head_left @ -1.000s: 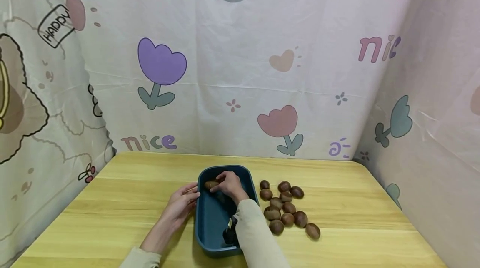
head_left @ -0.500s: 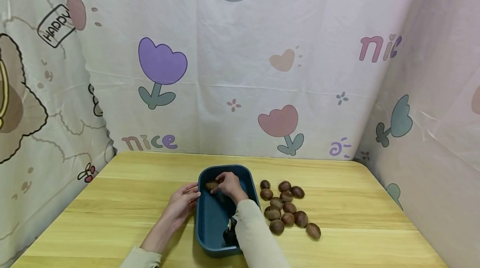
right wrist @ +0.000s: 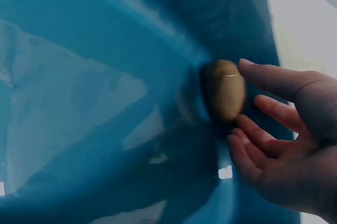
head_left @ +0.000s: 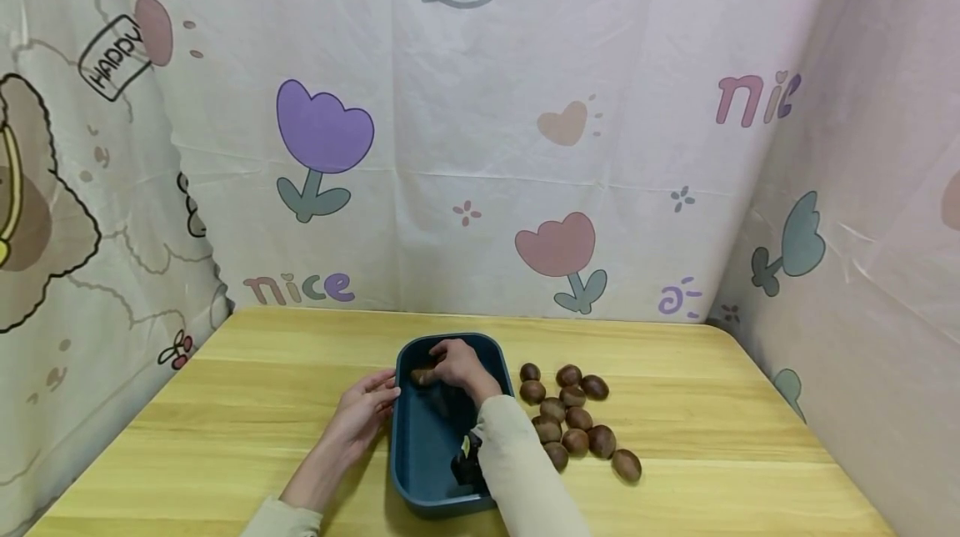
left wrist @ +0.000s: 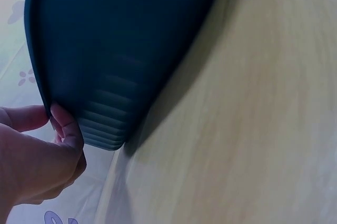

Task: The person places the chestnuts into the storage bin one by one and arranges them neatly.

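Note:
A dark blue rectangular plastic basin (head_left: 420, 458) stands on the wooden table. My left hand (head_left: 358, 414) pinches its left rim between thumb and fingers, clearly seen in the left wrist view. Inside, at the far left corner, a brown chestnut (head_left: 422, 376) lies against the wall. My right hand (head_left: 463, 368) reaches into the basin beside this chestnut. In the right wrist view the thumb tip is right at the nut's upper end and the other fingertips are by its lower end, loosely spread. Several more chestnuts (head_left: 577, 418) lie in a loose group right of the basin.
The light wooden table (head_left: 712, 429) runs back to a printed cloth backdrop (head_left: 457, 137), with cloth also hanging at both sides. A small black device (head_left: 467, 464) is on the right wrist, low over the basin. The right sleeve (head_left: 525, 462) partly covers the nearest loose chestnuts.
The right hand and forearm have shifted slightly to the right, the fingers drawing back from the chestnut in the corner. The left hand keeps its hold on the basin's rim.

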Tool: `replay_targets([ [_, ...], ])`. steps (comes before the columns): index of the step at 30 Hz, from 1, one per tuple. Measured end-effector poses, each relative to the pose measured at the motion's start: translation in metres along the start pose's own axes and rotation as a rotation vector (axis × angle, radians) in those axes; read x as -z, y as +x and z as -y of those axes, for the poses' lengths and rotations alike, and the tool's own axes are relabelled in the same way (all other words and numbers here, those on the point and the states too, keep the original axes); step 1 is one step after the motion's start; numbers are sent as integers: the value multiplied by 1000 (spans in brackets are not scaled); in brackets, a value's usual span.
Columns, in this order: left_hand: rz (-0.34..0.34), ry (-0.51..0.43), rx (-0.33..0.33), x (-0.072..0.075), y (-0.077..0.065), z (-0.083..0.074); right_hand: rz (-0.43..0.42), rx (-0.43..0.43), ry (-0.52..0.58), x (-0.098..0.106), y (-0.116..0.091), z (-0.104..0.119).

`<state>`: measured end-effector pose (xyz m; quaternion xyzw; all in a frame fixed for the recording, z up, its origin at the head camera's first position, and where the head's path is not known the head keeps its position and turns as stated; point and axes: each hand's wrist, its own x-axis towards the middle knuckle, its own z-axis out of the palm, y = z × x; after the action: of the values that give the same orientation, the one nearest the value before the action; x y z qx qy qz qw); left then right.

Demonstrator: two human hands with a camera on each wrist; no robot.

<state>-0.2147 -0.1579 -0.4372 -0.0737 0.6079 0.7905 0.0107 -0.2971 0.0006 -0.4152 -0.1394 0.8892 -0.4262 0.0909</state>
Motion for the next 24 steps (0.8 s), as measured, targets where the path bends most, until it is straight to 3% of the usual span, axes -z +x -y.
replay_targets([
  [6,1,-2,-2,1,-1,1,2,102,-4,20,-2,12],
  [13,-8,-6,-4,1,0,1,-106,190,74,49,-1,18],
  [16,-8,-12,-1,2,0,1,-120,229,39,58,-1,13],
  [20,-13,-22,0,1,0,2,-115,220,9,69,-6,2],
  [24,-9,-27,-8,1,-1,2,-122,174,53,79,-15,-4],
])
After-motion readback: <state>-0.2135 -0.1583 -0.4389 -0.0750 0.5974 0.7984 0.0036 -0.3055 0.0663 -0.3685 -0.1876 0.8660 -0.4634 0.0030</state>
